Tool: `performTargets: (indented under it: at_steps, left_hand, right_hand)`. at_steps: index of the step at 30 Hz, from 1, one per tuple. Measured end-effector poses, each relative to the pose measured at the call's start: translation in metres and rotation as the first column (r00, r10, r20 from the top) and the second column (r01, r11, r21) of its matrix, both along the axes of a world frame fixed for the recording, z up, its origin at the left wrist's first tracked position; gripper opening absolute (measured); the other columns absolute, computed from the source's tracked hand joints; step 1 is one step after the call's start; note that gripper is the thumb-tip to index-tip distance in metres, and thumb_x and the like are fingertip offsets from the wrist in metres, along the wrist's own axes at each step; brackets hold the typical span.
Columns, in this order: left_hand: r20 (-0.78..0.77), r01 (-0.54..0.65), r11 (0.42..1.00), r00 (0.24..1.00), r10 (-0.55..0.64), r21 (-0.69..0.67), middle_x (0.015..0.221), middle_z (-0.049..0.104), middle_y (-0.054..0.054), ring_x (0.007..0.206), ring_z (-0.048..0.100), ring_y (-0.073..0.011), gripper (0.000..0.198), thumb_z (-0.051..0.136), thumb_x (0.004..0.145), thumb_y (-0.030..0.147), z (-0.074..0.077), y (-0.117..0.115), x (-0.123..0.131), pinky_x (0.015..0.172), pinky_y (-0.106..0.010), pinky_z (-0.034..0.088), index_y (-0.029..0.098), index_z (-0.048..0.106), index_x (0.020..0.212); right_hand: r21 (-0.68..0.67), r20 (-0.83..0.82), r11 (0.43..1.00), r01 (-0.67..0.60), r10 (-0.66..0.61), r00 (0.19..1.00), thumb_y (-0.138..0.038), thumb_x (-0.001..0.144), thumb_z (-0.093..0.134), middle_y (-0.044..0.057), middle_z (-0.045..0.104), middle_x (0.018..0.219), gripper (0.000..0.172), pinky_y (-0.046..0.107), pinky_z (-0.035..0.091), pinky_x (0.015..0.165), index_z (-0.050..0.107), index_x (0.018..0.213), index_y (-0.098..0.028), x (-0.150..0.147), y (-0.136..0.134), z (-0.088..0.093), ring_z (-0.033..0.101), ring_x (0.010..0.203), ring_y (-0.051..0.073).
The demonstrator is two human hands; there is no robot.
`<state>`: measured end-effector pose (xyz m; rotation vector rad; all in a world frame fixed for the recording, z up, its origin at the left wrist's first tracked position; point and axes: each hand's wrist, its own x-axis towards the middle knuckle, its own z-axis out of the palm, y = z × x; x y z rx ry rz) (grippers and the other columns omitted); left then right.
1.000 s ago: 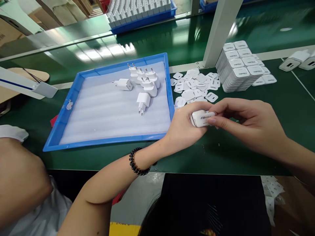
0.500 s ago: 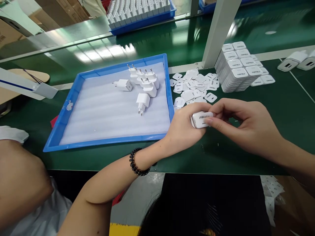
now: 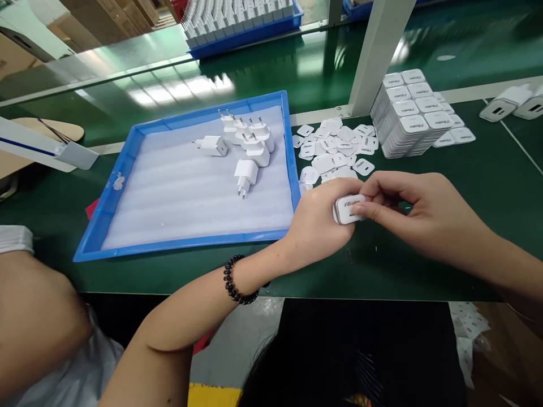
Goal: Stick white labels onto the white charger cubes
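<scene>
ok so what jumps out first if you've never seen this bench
The left hand and right hand pinch a small white charger over the green table, right of centre. To their left a blue tray holds a few more chargers; behind lie loose white labels beside neat stacks of them.

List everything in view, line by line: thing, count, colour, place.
charger: one, white, between both hands
tray: one, blue, foam-lined, left of the hands
tray chargers: about six, white, tray's far right part
loose labels: many, white, scattered beyond the hands
label stacks: several, white, right of the loose labels
side chargers: two, white, right edge
far tray: one, blue, top, holds white chargers
post: one, white, behind the labels
table: one, green
other person's arm: one, bottom left
bracelet: one, black, left wrist
left hand: holds the charger
right hand: fingertips on the charger's face
</scene>
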<state>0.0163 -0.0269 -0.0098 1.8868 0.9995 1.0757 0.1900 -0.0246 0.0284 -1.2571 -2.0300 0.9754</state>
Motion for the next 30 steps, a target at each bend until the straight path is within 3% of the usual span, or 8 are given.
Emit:
performTargets:
  at_steps: [19, 30]
  left_hand:
    - [-0.163, 0.016, 0.999, 0.987, -0.009, 0.039, 0.087, 0.070, -0.002, 0.080, 0.061, -0.0154, 0.012, 0.056, 0.083, 0.011, -0.0028, -0.0002, 0.0006, 0.068, -0.027, 0.045, 0.018, 0.063, 0.090]
    - [-0.149, 0.037, 0.999, 0.988, -0.034, 0.016, 0.092, 0.073, -0.003, 0.084, 0.065, -0.0159, 0.016, 0.056, 0.083, 0.009, -0.0030, 0.0002, 0.0001, 0.071, -0.027, 0.048, 0.017, 0.066, 0.093]
  right_hand:
    - [-0.070, 0.076, 0.997, -0.032, 0.038, 0.996, -0.028, 0.086, 0.069, -0.004, 0.045, 0.055, 0.028, 0.027, 0.028, 0.048, 0.054, 0.063, -0.020, 0.0026, 0.0040, 0.0024, 0.040, 0.052, 0.011]
    - [0.009, 0.141, 0.995, -0.101, 0.099, 0.985, -0.028, 0.088, 0.064, -0.005, 0.043, 0.053, 0.027, 0.027, 0.026, 0.047, 0.053, 0.065, -0.021, 0.0058, 0.0062, 0.0001, 0.038, 0.050, 0.010]
